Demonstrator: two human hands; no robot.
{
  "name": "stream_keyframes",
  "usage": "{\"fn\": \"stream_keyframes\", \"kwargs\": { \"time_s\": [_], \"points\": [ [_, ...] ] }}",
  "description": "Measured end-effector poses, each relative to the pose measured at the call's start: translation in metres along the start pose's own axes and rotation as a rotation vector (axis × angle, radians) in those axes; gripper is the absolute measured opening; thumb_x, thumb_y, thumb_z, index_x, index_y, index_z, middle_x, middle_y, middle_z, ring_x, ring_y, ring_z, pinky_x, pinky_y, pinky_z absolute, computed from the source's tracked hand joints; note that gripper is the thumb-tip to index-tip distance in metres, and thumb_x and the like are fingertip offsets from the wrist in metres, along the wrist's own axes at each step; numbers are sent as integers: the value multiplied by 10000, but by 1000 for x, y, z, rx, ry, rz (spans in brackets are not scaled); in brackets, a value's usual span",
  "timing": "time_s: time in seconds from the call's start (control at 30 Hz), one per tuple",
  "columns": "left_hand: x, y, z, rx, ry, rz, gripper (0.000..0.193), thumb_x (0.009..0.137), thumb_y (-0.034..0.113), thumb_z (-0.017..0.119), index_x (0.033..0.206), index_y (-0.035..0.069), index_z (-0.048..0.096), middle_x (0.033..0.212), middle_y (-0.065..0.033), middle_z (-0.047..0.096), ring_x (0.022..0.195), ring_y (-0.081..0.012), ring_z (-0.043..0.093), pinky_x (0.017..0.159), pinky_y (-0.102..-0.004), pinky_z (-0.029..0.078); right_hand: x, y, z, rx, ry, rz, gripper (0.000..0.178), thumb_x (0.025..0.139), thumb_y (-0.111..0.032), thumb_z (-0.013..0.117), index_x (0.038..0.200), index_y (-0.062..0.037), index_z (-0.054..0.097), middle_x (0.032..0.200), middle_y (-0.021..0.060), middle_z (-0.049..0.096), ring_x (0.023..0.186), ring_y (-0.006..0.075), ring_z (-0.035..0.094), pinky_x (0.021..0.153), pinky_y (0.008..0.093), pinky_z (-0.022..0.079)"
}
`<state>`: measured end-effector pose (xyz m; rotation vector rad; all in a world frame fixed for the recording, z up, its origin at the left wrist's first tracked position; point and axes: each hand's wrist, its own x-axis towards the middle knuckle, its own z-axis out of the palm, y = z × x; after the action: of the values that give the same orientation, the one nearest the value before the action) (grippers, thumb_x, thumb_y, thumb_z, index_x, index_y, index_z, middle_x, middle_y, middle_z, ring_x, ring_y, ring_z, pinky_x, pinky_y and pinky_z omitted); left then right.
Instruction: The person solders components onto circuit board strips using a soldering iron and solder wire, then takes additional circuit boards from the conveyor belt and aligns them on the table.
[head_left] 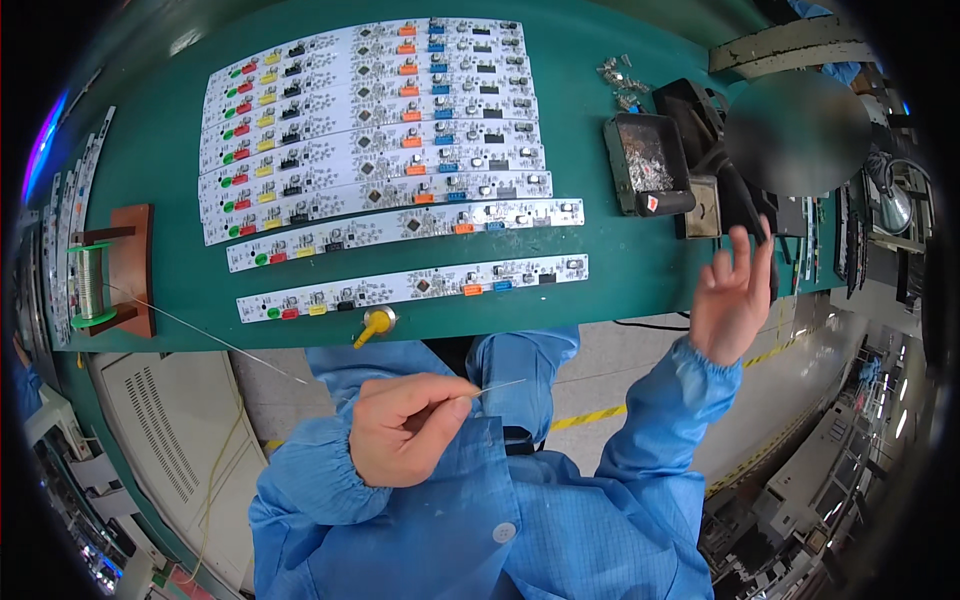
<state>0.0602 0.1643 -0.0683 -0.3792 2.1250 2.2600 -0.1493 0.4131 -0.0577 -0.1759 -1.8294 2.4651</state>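
Observation:
My left hand (412, 428) is closed in a pinch on a thin solder wire (503, 385), whose free tip sticks out to the right. At the right, my right hand (732, 300) is raised palm up, with thumb and forefinger about the end of the black handle of a soldering iron (742, 200); the other fingers curl. The iron's front end is hidden at its stand. A long white circuit board (400, 290) lies alone near the table's front edge, with coloured connectors along it. Beside it a yellow-topped round metal part (377, 322) sits at the edge.
Several similar boards (330, 130) lie in overlapping rows behind. A solder spool (92, 285) on a brown stand (130, 270) is at the left, its wire trailing rightward. At the right are a black tray (645, 165) of scraps, loose metal parts (625, 80) and a metal box (700, 210).

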Motion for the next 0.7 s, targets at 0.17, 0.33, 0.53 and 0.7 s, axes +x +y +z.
{"fn": "stream_keyframes", "kwargs": {
  "time_s": [0.17,0.33,0.53,0.7],
  "points": [
    [8,2,11,-66,-6,84,62,843,-16,639,905,-16,647,654,-22,626,512,-35,530,451,-191,384,34,10,22,-45,-9,98,445,1013,-346,442,1402,-135,407,1149,73,602,647,67,404,540,193,337],
    [14,4,11,-144,-17,0,61,819,-20,670,800,-17,612,615,-28,614,523,-27,531,453,-179,368,2,2,22,-226,61,-48,460,1000,-372,461,1375,-109,423,1104,107,615,646,70,441,522,204,350],
    [24,4,20,-194,-107,53,61,824,-14,671,803,-18,614,652,-56,627,525,-60,563,435,-202,390,-93,30,24,-292,-134,-424,389,987,-376,482,1240,-82,464,950,92,549,689,149,488,548,266,391],
    [25,3,23,-157,-151,145,49,821,-3,678,831,-14,631,671,-75,632,510,-92,570,429,-223,395,-140,41,52,-358,-499,-302,455,910,-89,581,1317,-158,391,878,159,546,551,171,528,474,293,441]
  ]
}}
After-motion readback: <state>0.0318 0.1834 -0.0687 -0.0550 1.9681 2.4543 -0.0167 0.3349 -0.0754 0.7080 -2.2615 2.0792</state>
